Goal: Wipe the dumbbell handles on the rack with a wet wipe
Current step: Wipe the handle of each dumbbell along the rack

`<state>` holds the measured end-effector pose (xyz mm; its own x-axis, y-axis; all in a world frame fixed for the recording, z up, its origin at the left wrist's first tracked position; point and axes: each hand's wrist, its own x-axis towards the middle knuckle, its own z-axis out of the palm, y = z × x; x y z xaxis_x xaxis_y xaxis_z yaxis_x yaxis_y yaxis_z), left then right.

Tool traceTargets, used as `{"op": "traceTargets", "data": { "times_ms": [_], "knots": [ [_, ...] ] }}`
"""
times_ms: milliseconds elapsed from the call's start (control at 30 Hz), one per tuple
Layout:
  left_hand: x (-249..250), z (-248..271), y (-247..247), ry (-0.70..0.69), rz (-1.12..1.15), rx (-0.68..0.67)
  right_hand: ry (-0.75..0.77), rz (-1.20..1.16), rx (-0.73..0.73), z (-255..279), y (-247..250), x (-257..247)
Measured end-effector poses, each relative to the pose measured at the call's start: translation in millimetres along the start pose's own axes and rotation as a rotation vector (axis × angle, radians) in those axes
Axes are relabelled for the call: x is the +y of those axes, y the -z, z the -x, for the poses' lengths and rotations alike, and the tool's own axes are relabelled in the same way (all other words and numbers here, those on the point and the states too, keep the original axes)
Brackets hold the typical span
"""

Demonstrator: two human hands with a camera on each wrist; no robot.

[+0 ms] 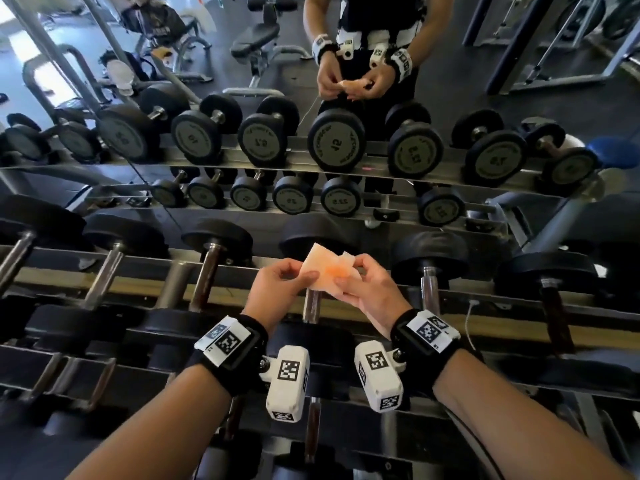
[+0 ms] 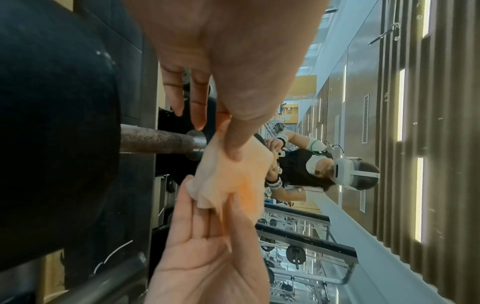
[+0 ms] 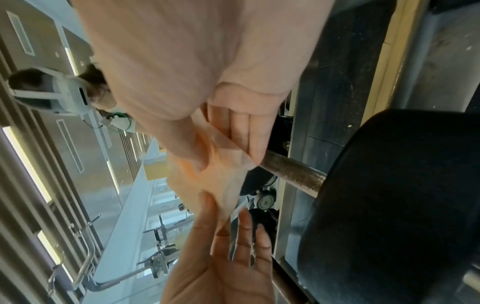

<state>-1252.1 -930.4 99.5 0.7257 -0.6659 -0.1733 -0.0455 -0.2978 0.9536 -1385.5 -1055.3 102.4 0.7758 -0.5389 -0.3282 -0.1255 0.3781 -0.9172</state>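
1. The left hand (image 1: 278,289) pinches the left edge of the wet wipe (image 1: 323,268) between thumb and fingers, while its other fingers stay loose.
2. The right hand (image 1: 370,289) pinches the wipe's right edge the same way, so the pale orange sheet is held crumpled between both hands.
3. The wipe hangs in the air just above a rusty dumbbell handle (image 1: 310,304) on the rack (image 1: 502,325), apart from it.
4. More dumbbells (image 1: 204,268) lie in a row to either side along the same tier.
5. Beyond the rack, a mirror (image 1: 346,46) reflects the person and the gym benches.
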Motion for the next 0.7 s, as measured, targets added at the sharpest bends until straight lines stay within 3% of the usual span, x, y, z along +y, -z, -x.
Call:
{"op": "traceTargets", "data": {
  "times_ms": [167,300,533,700],
  "knots": [
    [-11,4,-9,-0.024,-0.136,0.114,-0.015,0.123,-0.125,-8,15,-1],
    [-26,14,1,0.033,-0.205,0.204,-0.06,0.209,0.07,-28,36,13],
    [-49,35,19,0.135,-0.262,0.154,-0.341,0.269,0.207,-80,35,59],
    [-53,38,25,0.183,-0.265,0.089,-0.207,0.205,0.197,-92,8,67]
  ]
}}
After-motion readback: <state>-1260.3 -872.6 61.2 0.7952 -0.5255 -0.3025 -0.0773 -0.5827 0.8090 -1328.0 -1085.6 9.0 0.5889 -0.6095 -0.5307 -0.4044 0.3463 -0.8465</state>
